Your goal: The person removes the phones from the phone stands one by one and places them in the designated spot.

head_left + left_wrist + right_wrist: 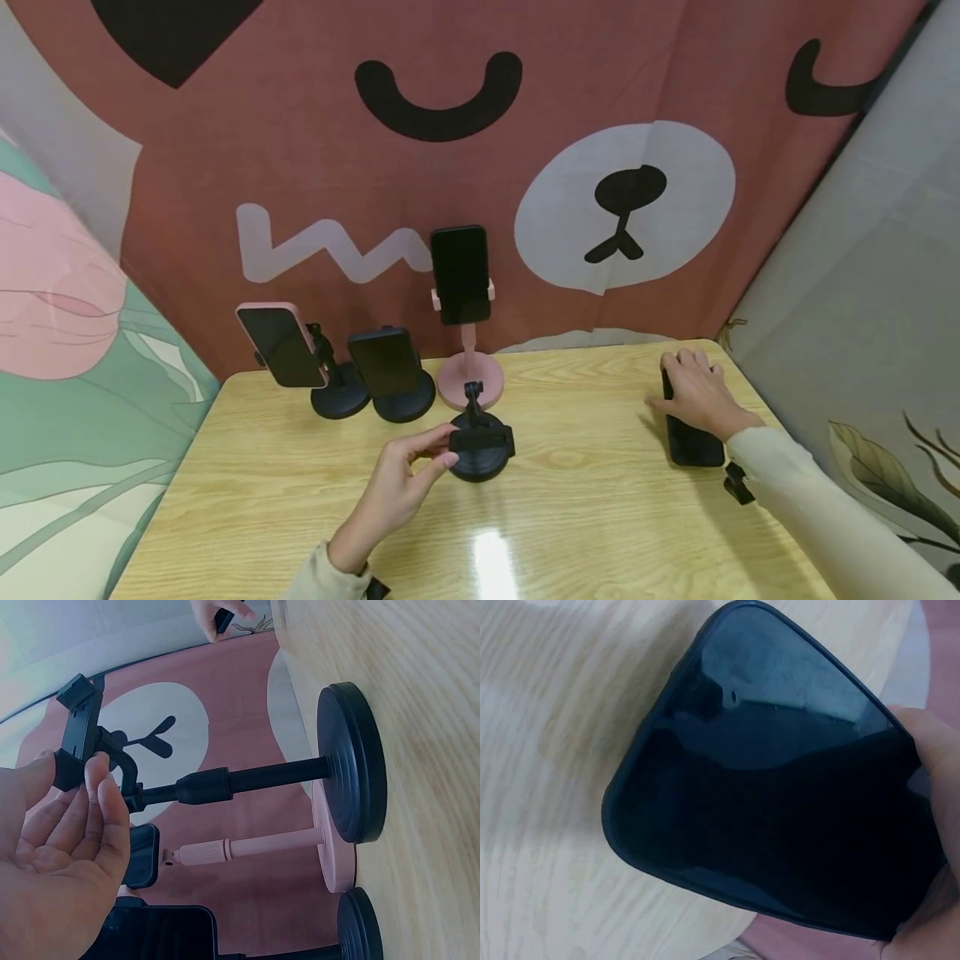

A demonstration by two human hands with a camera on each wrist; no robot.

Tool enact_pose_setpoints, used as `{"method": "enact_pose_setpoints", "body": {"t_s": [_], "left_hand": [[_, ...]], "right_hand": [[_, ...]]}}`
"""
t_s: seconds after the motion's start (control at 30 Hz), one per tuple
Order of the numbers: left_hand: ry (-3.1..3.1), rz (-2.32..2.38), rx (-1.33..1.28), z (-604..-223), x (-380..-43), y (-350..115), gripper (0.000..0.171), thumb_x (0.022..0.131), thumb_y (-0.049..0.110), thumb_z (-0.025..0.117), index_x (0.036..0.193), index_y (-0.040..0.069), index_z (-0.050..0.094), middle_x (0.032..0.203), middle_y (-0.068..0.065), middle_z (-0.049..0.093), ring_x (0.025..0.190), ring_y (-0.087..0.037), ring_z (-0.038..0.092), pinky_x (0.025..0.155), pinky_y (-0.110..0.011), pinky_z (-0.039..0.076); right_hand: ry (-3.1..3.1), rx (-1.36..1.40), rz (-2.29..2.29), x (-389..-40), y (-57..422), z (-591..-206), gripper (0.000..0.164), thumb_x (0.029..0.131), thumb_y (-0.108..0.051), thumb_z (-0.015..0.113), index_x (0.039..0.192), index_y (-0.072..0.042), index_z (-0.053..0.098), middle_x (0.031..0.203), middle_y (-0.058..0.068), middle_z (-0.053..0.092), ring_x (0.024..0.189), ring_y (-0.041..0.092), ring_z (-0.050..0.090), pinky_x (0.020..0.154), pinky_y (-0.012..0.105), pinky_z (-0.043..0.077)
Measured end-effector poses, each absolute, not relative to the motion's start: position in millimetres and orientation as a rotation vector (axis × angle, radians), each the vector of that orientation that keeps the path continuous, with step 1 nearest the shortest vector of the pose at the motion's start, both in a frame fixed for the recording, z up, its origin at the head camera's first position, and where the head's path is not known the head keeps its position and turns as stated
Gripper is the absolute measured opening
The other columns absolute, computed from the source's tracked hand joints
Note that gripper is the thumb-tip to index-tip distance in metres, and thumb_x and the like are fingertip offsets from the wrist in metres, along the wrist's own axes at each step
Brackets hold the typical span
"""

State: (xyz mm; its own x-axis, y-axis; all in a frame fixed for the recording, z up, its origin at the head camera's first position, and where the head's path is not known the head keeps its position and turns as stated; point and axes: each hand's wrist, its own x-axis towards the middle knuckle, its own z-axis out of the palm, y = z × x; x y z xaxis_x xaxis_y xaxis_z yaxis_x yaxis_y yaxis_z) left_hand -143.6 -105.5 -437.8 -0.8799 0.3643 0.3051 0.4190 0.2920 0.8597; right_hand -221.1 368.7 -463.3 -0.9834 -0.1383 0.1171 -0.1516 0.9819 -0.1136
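I'm watching the left fingers (432, 437) pinching a black stand (482, 440) (lower centre). At frame right, right fingers (686, 359) are gripping a phone (694, 447).

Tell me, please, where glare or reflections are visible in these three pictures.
Head view: a white glare streak on the table, at the bottom of the frame; right wrist view: pale reflections on the dark phone; left wrist view: a bright, washed-out area at the upper left.
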Motion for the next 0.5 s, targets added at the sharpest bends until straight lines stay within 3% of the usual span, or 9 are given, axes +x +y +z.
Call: {"method": "enact_pose_setpoints", "body": {"t_s": [0.27, 0.5], "left_hand": [[-2.505, -1.68, -0.749, -438.5, -144.3, -106.1, 0.039, 0.096, 0.016, 0.069, 0.13, 0.0, 0.066, 0.123, -0.015, 0.073, 0.096, -0.011, 0.07, 0.09, -0.03, 0.058], [-2.513, -1.67, -0.768, -438.8, -145.1, -106.9, 0.039, 0.096, 0.018, 0.069, 0.131, 0.0, 0.066, 0.122, -0.014, 0.073, 0.096, -0.011, 0.07, 0.09, -0.03, 0.058]], "right_hand": [[-3.062, 0.215, 0.161, -220.5, 383.0, -473.3, 0.061, 0.081, -0.042, 0.083, 0.117, 0.0, 0.056, 0.097, 0.015, 0.051, 0.087, 0.033, 0.041, 0.067, 0.041, 0.024], [-3.105, 0.187, 0.174, -219.4, 397.7, -478.2, 0.064, 0.082, -0.042, 0.082, 0.121, 0.002, 0.057, 0.099, 0.018, 0.054, 0.097, 0.043, 0.046, 0.067, 0.045, 0.029]]}}
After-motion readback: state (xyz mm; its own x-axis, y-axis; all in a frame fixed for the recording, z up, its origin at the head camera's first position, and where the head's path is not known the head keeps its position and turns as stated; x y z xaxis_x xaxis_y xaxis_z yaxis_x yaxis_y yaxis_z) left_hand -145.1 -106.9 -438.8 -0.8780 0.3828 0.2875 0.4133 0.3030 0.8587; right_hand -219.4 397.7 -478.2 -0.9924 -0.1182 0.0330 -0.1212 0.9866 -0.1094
